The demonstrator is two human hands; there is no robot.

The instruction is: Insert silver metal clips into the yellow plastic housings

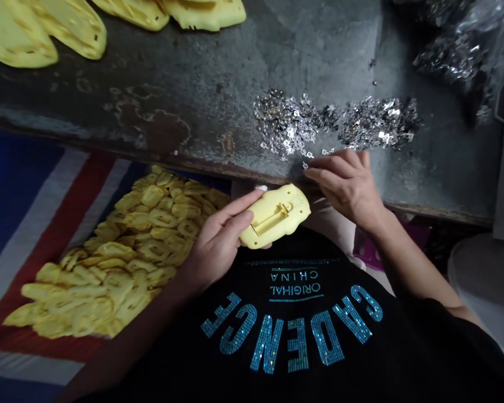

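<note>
My left hand is closed around a yellow plastic shell, tilted with its open battery compartment facing up. The shell has small screw holes and a cluster of tiny speaker holes near its far end. At the table edge my right hand has its fingers drawn together, with a small metal contact piece showing at the fingertips. Just beyond it lies a heap of shiny metal contact pieces, spread in two mounds. Part of my right thumb is hidden behind the fingers.
Several larger yellow shells lie at the back left of the worn metal table. A clear plastic bag of metal parts sits at the back right. Below left, a pile of yellow shells rests on a striped sheet.
</note>
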